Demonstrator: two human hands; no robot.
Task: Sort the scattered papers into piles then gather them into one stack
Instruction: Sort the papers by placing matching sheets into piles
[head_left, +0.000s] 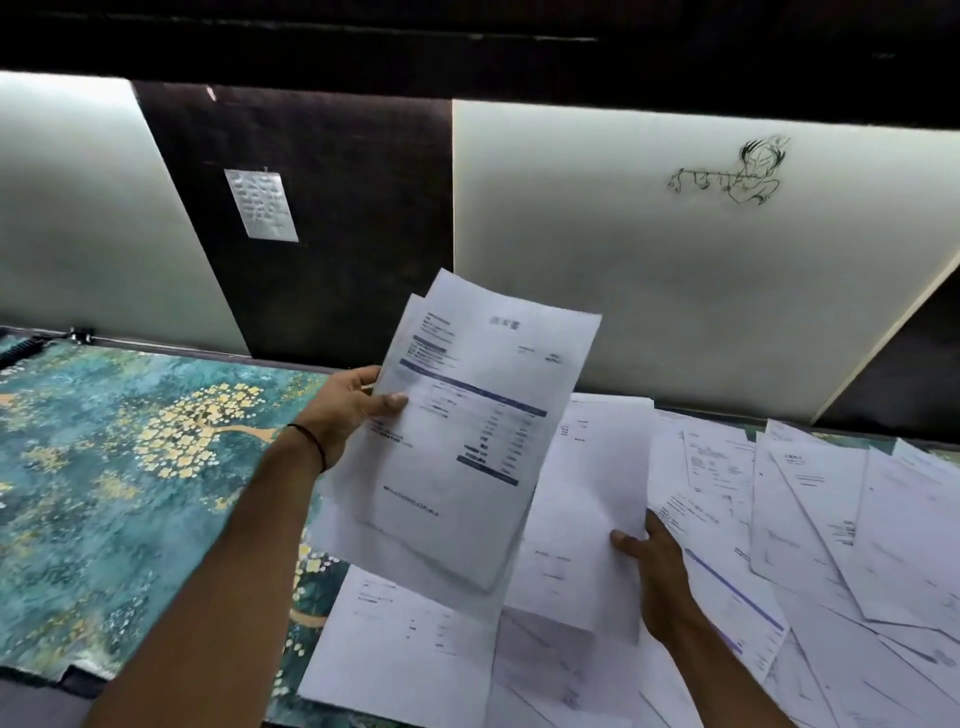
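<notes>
Small sheaf of printed sheets (467, 415) is held up, tilted, in left hand (345, 402), thumb on the front. One single sheet (587, 493) is pinched near its edge by right hand (657, 566). Overlapping scattered papers (831, 519) are spread on teal floral cloth (130, 467), right side.

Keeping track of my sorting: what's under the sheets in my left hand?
Below the held sheets in the left hand, loose papers lie on the patterned cloth; the right hand pinches a white sheet partly behind them. Their covered parts cannot be seen.
</notes>
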